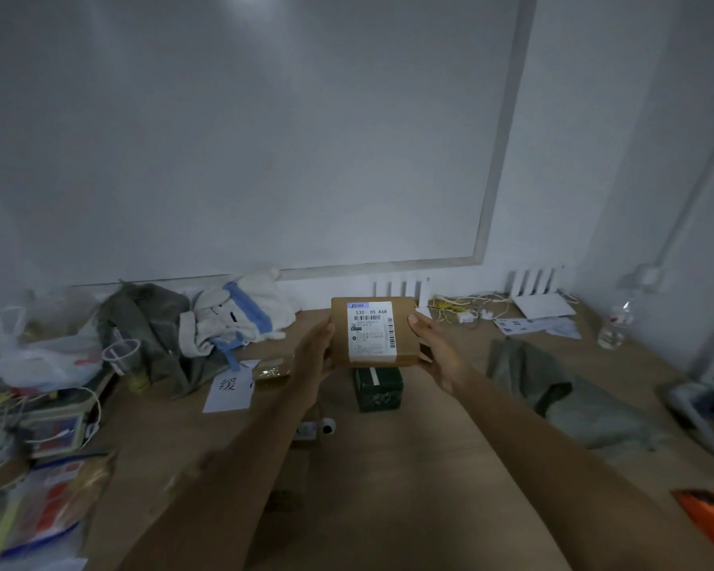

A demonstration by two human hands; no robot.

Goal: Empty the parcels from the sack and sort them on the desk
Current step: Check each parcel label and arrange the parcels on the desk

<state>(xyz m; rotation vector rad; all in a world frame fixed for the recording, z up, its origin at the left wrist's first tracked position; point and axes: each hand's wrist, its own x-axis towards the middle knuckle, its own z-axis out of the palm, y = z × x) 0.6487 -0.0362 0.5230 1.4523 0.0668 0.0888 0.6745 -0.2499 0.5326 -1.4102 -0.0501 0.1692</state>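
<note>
**Box held above counter, both hands engaged**

Surface: a brown counter (pixel 409 467) runs to a grey wall bearing a large framed panel (pixel 264 138). Left side cluttered: white plastic bag (pixel 46 356), clear cup (pixel 121 353), olive sack (pixel 149 323), white-and-blue cloth (pixel 236 319), paper sheet (pixel 229 389) with a written character. Centre: dark green box (pixel 378 389) resting on the counter. Right: two white routers (pixel 536 290) at the wall, yellow cables (pixel 462 307), a water bottle (pixel 617 323), a second olive sack (pixel 553 389) lying flat.

Hands: both forearms extended forward. Left hand (pixel 314 344) and right hand (pixel 433 344) grip opposite edges of a brown box (pixel 339 335), fingers curled round its sides. The box is raised, label (pixel 372 331) facing the camera, directly above the green box and clear of it.
</note>
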